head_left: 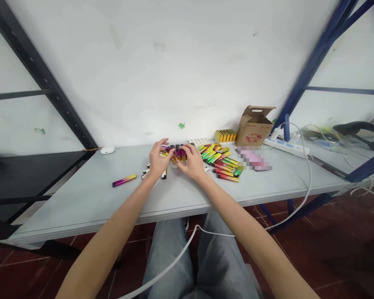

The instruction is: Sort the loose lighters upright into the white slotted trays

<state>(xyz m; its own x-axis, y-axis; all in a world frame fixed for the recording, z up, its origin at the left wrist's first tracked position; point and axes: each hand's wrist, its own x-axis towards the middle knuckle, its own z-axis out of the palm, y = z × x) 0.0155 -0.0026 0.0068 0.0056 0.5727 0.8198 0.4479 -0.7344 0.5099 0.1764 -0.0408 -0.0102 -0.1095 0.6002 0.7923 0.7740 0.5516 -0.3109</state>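
Between my two hands a clear tray holds several upright purple-and-gold lighters with black tops. My left hand is at the tray's left side, thumb and fingers closed around a lighter, partly hidden. Against the right side, my right hand has its thumb low at the front and its fingers over the lighter tops, gripping the tray. Under and beside my left wrist lie several lighters with pale bodies. A single purple-and-gold lighter lies apart on the left.
A loose heap of red, green and gold lighters spreads right of my hands. Behind it stand a pack of yellow lighters and an open cardboard box. A power strip with white cables lies right; a white case sits left.
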